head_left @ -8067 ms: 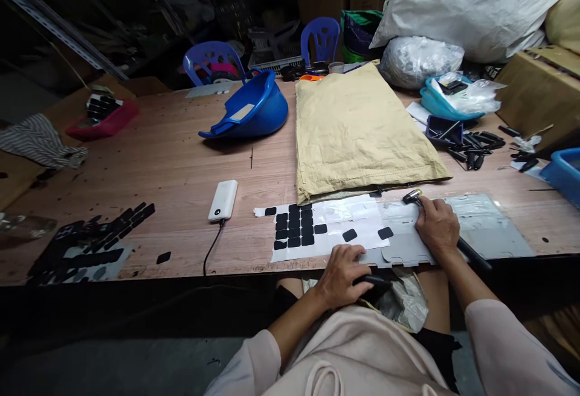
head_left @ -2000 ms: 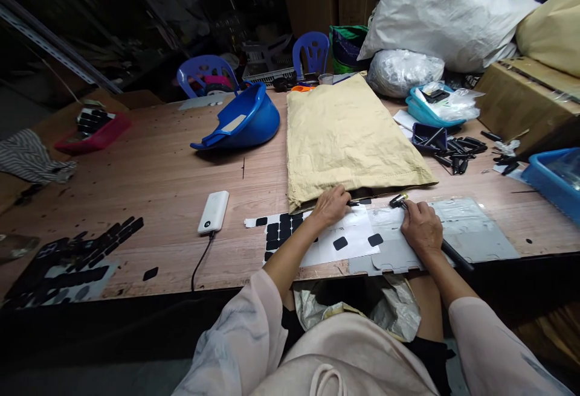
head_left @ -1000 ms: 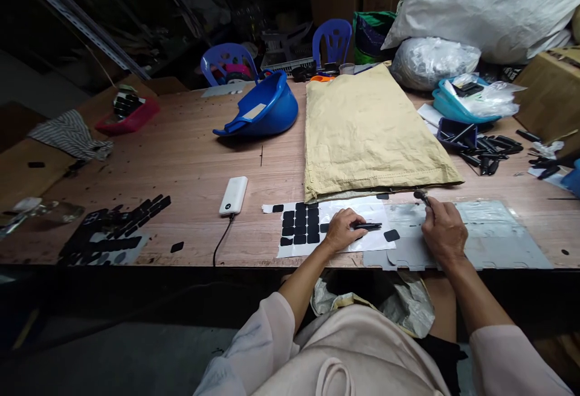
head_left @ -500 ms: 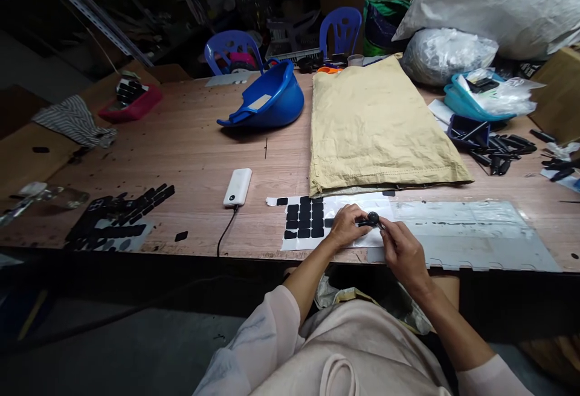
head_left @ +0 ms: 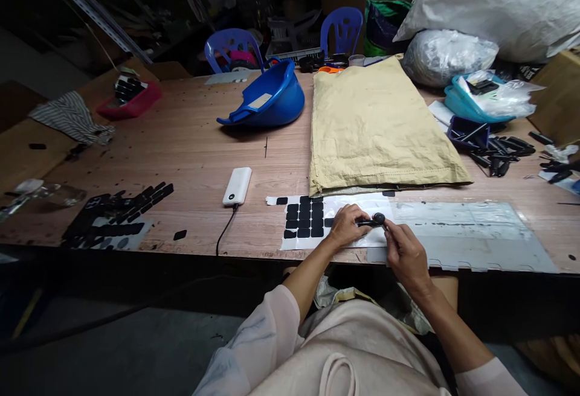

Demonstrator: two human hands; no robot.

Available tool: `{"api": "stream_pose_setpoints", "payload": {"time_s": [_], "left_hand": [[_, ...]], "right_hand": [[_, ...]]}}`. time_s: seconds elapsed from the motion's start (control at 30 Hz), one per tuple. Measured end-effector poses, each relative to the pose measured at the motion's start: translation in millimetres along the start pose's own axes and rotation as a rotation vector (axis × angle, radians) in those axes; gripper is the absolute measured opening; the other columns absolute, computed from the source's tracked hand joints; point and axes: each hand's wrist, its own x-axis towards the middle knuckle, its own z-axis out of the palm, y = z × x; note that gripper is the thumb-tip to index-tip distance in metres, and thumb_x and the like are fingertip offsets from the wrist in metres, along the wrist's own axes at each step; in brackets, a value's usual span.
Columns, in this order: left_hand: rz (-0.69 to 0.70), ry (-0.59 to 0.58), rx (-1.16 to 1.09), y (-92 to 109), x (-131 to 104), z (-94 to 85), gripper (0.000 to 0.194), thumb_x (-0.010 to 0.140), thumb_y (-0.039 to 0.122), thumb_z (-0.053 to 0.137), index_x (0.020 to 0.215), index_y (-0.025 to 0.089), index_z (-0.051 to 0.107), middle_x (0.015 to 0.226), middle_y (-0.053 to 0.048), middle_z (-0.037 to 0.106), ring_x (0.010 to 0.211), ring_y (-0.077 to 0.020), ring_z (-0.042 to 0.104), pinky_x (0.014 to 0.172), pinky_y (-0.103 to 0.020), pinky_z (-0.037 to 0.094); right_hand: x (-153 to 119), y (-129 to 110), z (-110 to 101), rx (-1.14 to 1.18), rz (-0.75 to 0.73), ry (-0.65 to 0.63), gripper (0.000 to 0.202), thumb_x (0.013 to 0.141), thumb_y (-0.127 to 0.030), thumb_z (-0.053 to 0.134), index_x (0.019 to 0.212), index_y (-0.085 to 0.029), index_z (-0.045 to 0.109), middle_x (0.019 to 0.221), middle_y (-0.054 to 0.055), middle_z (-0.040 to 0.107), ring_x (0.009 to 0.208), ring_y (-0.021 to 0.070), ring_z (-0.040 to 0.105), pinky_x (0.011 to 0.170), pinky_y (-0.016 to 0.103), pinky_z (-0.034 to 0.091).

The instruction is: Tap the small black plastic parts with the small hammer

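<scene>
The person's left hand [head_left: 348, 226] has its grip closed on a slim black piece [head_left: 365, 223], low over the white sheet [head_left: 334, 204] beside the rows of dark rounded patches [head_left: 317, 232], though from where I stand I can't tell whether it touches the paper. The right hand [head_left: 408, 256] has its grip shut around a hammer [head_left: 379, 219], the round head right at the piece's end, and just beyond them a tan bag [head_left: 385, 124] lies flat on the surface [head_left: 190, 142].

Both forearms [head_left: 312, 270] angle inward from the near side, left hand [head_left: 348, 226] pinching palm-down, right hand [head_left: 408, 255] curled tightly just beside it.
</scene>
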Motion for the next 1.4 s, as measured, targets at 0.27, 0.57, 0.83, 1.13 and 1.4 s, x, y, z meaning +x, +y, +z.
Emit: {"api": "stream_pose_setpoints", "payload": {"time_s": [0.27, 0.57, 0.83, 1.13, 1.4], "left_hand": [[-0.002, -0.011, 0.020, -3, 0, 1.2, 0.018, 0.076, 0.019, 0.089, 0.092, 0.023, 0.081, 0.094, -0.004, 0.074, 0.097, -0.0243, 0.066, 0.094, -0.040, 0.050], [0.025, -0.019, 0.061, -2, -2, 0.4, 0.017, 0.078, 0.020, 0.085, 0.094, 0.023, 0.079, 0.092, -0.004, 0.072, 0.094, -0.0244, 0.064, 0.091, -0.039, 0.049], [0.071, -0.071, 0.139, 9, -13, -7.7, 0.013, 0.089, 0.028, 0.080, 0.101, 0.023, 0.077, 0.098, -0.005, 0.073, 0.098, -0.0255, 0.063, 0.092, -0.041, 0.047], [0.438, -0.482, 0.184, 40, -106, 22.0, 0.015, 0.101, 0.034, 0.066, 0.109, 0.022, 0.073, 0.103, -0.008, 0.073, 0.092, -0.0218, 0.069, 0.079, -0.033, 0.053], [0.260, -0.679, 0.451, 35, -118, 30.2, 0.005, 0.092, 0.019, 0.070, 0.096, 0.021, 0.073, 0.107, -0.008, 0.072, 0.083, -0.0227, 0.071, 0.065, -0.032, 0.051]], "right_hand": [[21, 26, -22, -0.184, 0.076, 0.098, 0.037, 0.104, -0.029, 0.048, 0.133, -0.024, 0.072, 0.099, 0.008, 0.071, 0.089, 0.0211, 0.066, 0.078, 0.032, 0.050], [49, 110, -42, -0.589, 0.087, 0.029, 0.033, 0.098, -0.024, 0.053, 0.123, -0.020, 0.074, 0.093, 0.009, 0.065, 0.084, 0.0216, 0.053, 0.070, 0.033, 0.035], [46, 108, -34, -0.704, 0.067, 0.009, 0.033, 0.099, -0.024, 0.050, 0.126, -0.016, 0.069, 0.096, 0.011, 0.063, 0.085, 0.0227, 0.048, 0.069, 0.034, 0.030], [46, 110, -31, -0.717, 0.079, 0.010, 0.034, 0.094, -0.022, 0.054, 0.125, -0.016, 0.068, 0.096, 0.011, 0.062, 0.085, 0.0229, 0.047, 0.068, 0.034, 0.028], [47, 107, -32, -0.745, 0.078, 0.014, 0.032, 0.099, -0.024, 0.050, 0.123, -0.016, 0.069, 0.095, 0.011, 0.063, 0.084, 0.0228, 0.048, 0.068, 0.034, 0.028]]}}
